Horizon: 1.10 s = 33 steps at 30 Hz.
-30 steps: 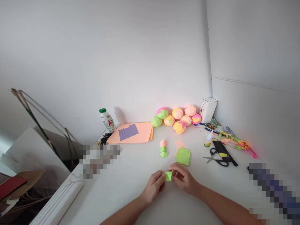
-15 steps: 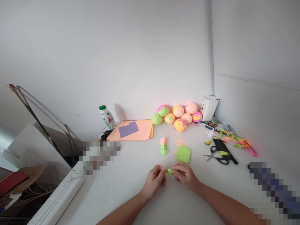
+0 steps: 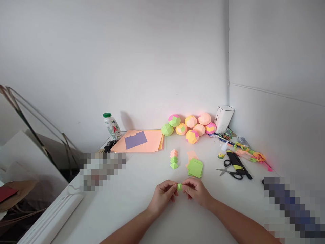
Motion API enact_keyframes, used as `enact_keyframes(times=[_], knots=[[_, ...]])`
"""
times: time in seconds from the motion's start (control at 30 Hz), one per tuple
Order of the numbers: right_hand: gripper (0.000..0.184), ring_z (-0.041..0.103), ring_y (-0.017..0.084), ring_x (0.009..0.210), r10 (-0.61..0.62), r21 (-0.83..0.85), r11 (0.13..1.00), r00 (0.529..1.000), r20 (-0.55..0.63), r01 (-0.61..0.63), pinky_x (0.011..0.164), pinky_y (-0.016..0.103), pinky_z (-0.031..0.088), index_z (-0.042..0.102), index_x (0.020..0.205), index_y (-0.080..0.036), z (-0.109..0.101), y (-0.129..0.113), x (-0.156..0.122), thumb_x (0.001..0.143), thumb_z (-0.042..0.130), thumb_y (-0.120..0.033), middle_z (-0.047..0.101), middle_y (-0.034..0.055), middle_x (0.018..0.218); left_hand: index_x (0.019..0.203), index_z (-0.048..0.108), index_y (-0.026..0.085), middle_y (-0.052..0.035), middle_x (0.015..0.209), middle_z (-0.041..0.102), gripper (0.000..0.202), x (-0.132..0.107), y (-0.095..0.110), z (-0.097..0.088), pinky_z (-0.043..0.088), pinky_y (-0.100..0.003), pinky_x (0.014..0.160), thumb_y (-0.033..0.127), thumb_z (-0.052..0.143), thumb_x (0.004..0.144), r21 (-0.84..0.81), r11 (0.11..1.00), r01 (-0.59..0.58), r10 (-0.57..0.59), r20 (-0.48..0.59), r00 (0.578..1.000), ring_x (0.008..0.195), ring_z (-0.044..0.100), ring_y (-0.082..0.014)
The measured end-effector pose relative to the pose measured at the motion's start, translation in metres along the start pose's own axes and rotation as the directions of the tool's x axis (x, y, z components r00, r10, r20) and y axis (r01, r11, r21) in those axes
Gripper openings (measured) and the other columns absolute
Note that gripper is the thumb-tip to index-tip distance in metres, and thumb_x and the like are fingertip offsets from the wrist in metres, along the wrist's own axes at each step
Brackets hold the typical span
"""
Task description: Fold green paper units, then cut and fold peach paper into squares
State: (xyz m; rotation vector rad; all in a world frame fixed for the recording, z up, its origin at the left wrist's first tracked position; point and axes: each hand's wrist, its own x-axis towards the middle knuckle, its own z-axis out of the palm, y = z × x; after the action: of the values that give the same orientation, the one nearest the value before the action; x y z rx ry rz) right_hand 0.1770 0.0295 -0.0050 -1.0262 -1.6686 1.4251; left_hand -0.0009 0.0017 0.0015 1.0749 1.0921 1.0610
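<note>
Both hands pinch one small folded green paper piece just above the white table. My left hand grips its left side with curled fingers. My right hand grips its right side, fingers closed too. Beyond the hands lies a stack of green paper squares on orange ones. To its left stands a short row of folded green and orange units.
Several paper polyhedron balls sit against the back wall, beside a white box. Orange sheets with a purple piece and a small bottle lie at the back left. Scissors, a black and yellow cutter and a glue bottle are on the right.
The green piece was spread out as a wider folded shape a second ago; now it is squeezed small between both hands' fingertips. The view has shifted slightly.
</note>
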Motion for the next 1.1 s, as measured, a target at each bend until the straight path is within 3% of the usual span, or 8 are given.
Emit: enact_keyframes(times=[0.37, 0.5, 0.57, 0.63, 0.7, 0.77, 0.9, 1.1], knots=[[0.039, 0.052, 0.011, 0.051, 0.027, -0.029, 0.999, 0.999, -0.041, -0.028, 0.042, 0.023, 0.042, 0.06, 0.073, -0.017, 0.001, -0.001, 0.001, 0.075, 0.062, -0.056, 0.052, -0.0011, 0.067, 0.086, 0.065, 0.014, 0.0008, 0.057, 0.059, 0.048, 0.0, -0.002, 0.003, 0.043, -0.027, 0.05, 0.058, 0.065, 0.068, 0.017, 1.0, 0.0, 0.001, -0.094, 0.996, 0.047, 0.05, -0.0117], [0.032, 0.051, 0.012, 0.051, 0.033, -0.034, 0.999, 0.997, -0.072, -0.036, 0.045, 0.024, 0.042, 0.06, 0.076, -0.017, -0.003, 0.002, 0.002, 0.078, 0.06, -0.05, 0.054, -0.0017, 0.061, 0.101, 0.061, 0.015, -0.0071, 0.081, 0.067, 0.042, -0.002, -0.003, 0.001, 0.051, -0.036, 0.071, 0.05, 0.05, 0.082, 0.236, 0.967, -0.097, 0.14, -0.172, 0.975, 0.074, 0.063, -0.0202], [0.026, 0.053, 0.013, 0.056, -0.04, -0.141, 0.99, 0.991, -0.124, 0.023, 0.051, 0.025, 0.043, 0.061, 0.077, -0.018, -0.007, -0.001, 0.007, 0.08, 0.058, -0.044, 0.056, -0.0001, 0.064, 0.106, 0.062, 0.013, -0.0148, 0.107, 0.065, 0.041, -0.004, -0.005, -0.002, 0.046, -0.044, 0.091, 0.044, 0.045, 0.085, 0.521, 0.832, -0.191, 0.301, -0.136, 0.944, 0.104, 0.059, -0.0279], [0.021, 0.055, 0.015, 0.066, -0.139, -0.297, 0.951, 0.975, -0.172, 0.083, 0.057, 0.026, 0.044, 0.062, 0.075, -0.018, -0.012, -0.007, 0.017, 0.081, 0.056, -0.038, 0.06, 0.0025, 0.073, 0.116, 0.06, 0.01, -0.019, 0.132, 0.052, 0.048, -0.005, -0.008, -0.005, 0.029, -0.052, 0.106, 0.043, 0.044, 0.085, 0.768, 0.598, -0.229, 0.361, -0.003, 0.933, 0.129, 0.039, -0.0349], [0.019, 0.055, 0.017, 0.072, -0.185, -0.405, 0.909, 0.964, -0.194, 0.093, 0.062, 0.028, 0.044, 0.062, 0.071, -0.019, -0.016, -0.013, 0.033, 0.08, 0.054, -0.034, 0.061, 0.0037, 0.077, 0.13, 0.051, 0.007, -0.0193, 0.145, 0.036, 0.061, -0.006, -0.01, -0.007, 0.014, -0.056, 0.111, 0.048, 0.042, 0.086, 0.893, 0.385, -0.233, 0.279, 0.128, 0.952, 0.138, 0.019, -0.0383], [0.017, 0.055, 0.017, 0.07, -0.167, -0.443, 0.894, 0.966, -0.198, 0.063, 0.064, 0.029, 0.044, 0.062, 0.067, -0.019, -0.016, -0.015, 0.05, 0.077, 0.055, -0.03, 0.062, 0.0035, 0.074, 0.139, 0.039, 0.007, -0.0181, 0.15, 0.023, 0.068, -0.007, -0.01, -0.008, 0.007, -0.057, 0.112, 0.053, 0.036, 0.088, 0.935, 0.258, -0.242, 0.168, 0.203, 0.965, 0.14, 0.009, -0.0386], [0.016, 0.056, 0.017, 0.067, -0.112, -0.49, 0.871, 0.971, -0.21, -0.006, 0.062, 0.028, 0.043, 0.065, 0.064, -0.019, -0.006, -0.012, 0.076, 0.073, 0.055, -0.027, 0.064, 0.0033, 0.073, 0.143, 0.03, 0.01, -0.0163, 0.152, 0.013, 0.072, -0.008, -0.006, -0.007, 0.005, -0.056, 0.112, 0.058, 0.025, 0.09, 0.959, 0.153, -0.237, 0.091, 0.225, 0.97, 0.14, 0.003, -0.0376], [0.017, 0.059, 0.018, 0.07, -0.101, -0.579, 0.814, 0.968, -0.229, -0.052, 0.064, 0.027, 0.043, 0.066, 0.061, -0.018, 0.007, -0.005, 0.082, 0.073, 0.055, -0.02, 0.066, 0.0036, 0.072, 0.144, 0.029, 0.012, -0.0156, 0.152, 0.012, 0.073, -0.009, 0.001, -0.007, 0.006, -0.056, 0.112, 0.06, 0.021, 0.09, 0.963, 0.131, -0.236, 0.056, 0.231, 0.971, 0.139, 0.003, -0.0371]])
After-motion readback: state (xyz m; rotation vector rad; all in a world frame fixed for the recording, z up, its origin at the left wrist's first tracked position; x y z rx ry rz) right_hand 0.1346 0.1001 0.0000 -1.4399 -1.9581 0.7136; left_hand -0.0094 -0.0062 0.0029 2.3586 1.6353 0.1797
